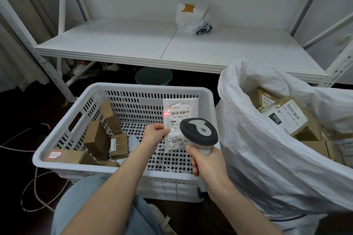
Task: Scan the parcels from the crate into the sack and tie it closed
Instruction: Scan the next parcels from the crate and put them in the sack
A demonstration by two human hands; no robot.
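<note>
Head view: a white shelf (114, 44) carries a crumpled bag (191, 19), with a green bucket (153, 76) beneath. Brown boxes (96, 139) lie in the left of the white crate (133, 87). Over the crate, the left hand (153, 133) pinches a flat labelled parcel (179, 116) upright. The right hand (208, 162) grips the scanner (198, 132) just beside it, overlapping its lower right corner. A red light spot shows on the label. The open sack (267, 158) at right holds parcels.

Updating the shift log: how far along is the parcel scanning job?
Done: several labelled parcels lie in the open sack. In hand: the left hand pinches a flat white parcel over the crate; the right hand aims the scanner, red light by its barcode. Left: several brown boxes in the crate, then tying the sack.
</note>
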